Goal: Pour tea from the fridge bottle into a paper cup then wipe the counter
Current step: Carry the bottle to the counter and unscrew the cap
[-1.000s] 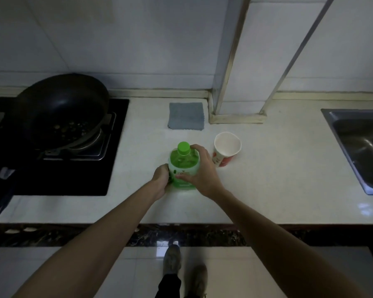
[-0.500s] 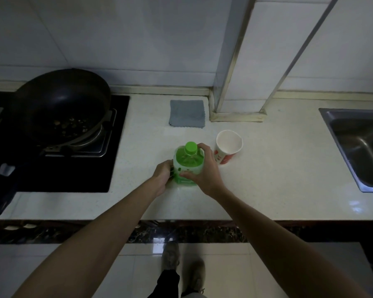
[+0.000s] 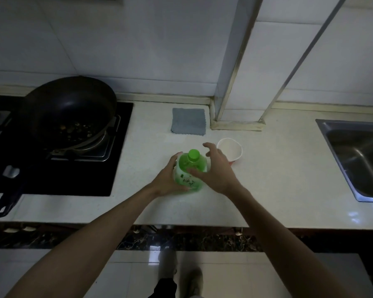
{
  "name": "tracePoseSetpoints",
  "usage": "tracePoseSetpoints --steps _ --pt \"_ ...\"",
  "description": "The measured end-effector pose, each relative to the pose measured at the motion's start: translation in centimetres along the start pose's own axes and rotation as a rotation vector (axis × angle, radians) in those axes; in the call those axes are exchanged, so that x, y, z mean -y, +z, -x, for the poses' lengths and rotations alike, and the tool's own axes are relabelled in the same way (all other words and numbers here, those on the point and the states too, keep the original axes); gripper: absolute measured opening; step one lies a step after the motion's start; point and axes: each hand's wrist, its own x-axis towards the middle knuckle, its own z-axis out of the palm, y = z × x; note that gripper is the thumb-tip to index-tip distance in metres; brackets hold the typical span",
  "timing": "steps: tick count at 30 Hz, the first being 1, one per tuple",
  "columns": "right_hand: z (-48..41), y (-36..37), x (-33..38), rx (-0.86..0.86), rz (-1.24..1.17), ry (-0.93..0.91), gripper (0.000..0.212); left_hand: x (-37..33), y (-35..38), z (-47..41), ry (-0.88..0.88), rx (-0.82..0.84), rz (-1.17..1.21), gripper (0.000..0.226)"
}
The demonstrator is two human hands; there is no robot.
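Hands (image 3: 218, 173) partly hide bottle (image 3: 191, 168) label.

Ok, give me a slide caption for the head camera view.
Left hand steadies capped green tea bottle while right hand reaches over, paper cup waiting.

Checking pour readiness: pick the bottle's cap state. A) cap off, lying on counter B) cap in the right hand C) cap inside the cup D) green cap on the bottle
D: the green cap sits on the neck of the bottle, which stands upright on the counter between both hands.
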Motion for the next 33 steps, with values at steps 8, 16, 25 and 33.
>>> tracePoseSetpoints --steps 8,16,25,33 --pt "-2.6 -0.1 3.5 -0.121 0.734 -0.104 0.053 0.5 1.1 -0.5 -0.02 -0.179 -0.048 0.076" --pt "-2.9 1.2 4.4 -0.163 0.835 -0.148 0.061 0.3 0.5 -0.9 -0.031 -0.129 -0.131 0.079" --pt "-2.8 -0.1 3.1 -0.061 0.793 -0.315 0.05 0.3 0.5 -0.7 -0.015 -0.128 -0.152 0.08" --pt "-2.7 -1.9 3.7 0.133 0.895 -0.426 0.023 0.3 0.5 -0.9 -0.053 -0.12 -0.209 0.085"
